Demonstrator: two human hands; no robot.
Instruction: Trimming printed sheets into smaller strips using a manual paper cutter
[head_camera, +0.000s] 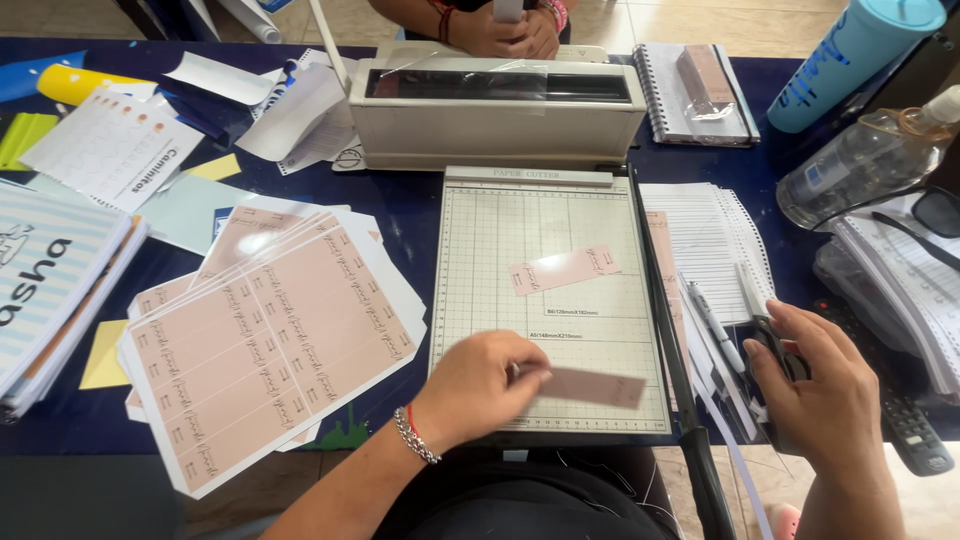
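My left hand (480, 385) pinches a pink paper strip (595, 387) and holds it flat on the near part of a white paper cutter board (500, 250). A second pink strip (563, 269) lies loose in the middle of the board. My right hand (820, 390) is closed around the black handles of a pair of scissors (765, 325) to the right of the cutter. The cutter's black blade arm (665, 330) lies down along the board's right edge, between my two hands.
Stacked sheets of printed pink labels (265, 340) lie left of the cutter. A grey binding machine (495, 105) stands behind it, with another person's hands (510, 30) beyond. Lined papers (705, 240), a pen (715, 325), a plastic bottle (860, 165), a teal tumbler (850, 60), a spiral notebook (695, 90) and a remote (915, 430) crowd the right.
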